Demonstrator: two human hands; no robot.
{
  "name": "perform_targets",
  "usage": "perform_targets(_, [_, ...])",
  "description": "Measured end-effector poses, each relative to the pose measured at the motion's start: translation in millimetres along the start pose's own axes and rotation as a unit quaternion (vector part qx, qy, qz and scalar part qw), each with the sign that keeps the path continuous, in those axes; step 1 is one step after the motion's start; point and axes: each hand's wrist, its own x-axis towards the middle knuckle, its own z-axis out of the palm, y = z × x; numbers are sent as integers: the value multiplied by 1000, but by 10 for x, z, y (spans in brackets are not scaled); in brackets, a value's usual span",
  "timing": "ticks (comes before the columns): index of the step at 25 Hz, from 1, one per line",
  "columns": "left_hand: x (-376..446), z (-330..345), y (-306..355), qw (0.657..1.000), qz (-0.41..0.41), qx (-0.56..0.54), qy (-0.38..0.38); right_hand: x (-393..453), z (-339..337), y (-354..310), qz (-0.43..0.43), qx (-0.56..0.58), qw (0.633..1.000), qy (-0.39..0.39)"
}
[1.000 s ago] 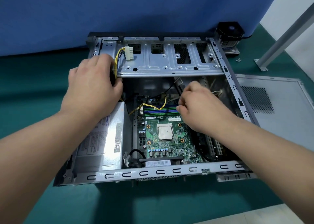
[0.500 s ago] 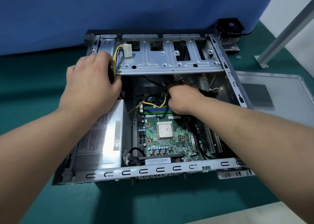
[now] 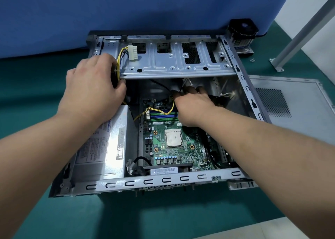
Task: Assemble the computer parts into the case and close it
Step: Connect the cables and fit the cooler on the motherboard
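The open computer case (image 3: 163, 181) lies on a green mat. Inside are the green motherboard (image 3: 181, 153) with its bare CPU (image 3: 173, 139) and, at the left, the silver power supply (image 3: 107, 144). My left hand (image 3: 94, 88) grips the yellow and black cable bundle (image 3: 118, 64) at the left end of the drive cage (image 3: 172, 64); a white connector (image 3: 133, 53) on that bundle lies on the cage. My right hand (image 3: 192, 102) reaches under the cage, above the memory slots (image 3: 163, 114), among black and yellow wires. Its fingertips are in shadow.
The case's side panel (image 3: 290, 102) lies flat to the right. A black CPU cooler (image 3: 243, 33) sits behind the case's far right corner, with small screws (image 3: 252, 60) beside it. A grey metal post (image 3: 299, 33) stands at the right. A blue wall is behind.
My right hand has moved from the memory slots deeper under the drive cage. My left hand keeps its hold on the cable bundle.
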Motion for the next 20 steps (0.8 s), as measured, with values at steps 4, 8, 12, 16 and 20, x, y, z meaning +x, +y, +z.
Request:
perform_targets(4, [10, 45, -34, 1000, 5, 8, 3, -54, -43, 74, -18, 67, 997, -15])
perform_targets(8, [14, 54, -55, 1000, 5, 6, -6, -174, -117, 140, -13, 126, 991, -42])
perform_targets(12, [1, 42, -31, 1000, 8, -10, -3, -323, -161, 153, -20, 88, 995, -49])
perform_targets(16, [-14, 15, -7, 1000, 12, -23, 3, -577, -167, 195, -45, 118, 991, -47])
perform_targets(20, [-57, -8, 14, 999, 31, -9, 14, -699, -333, 145, -51, 198, 962, 182])
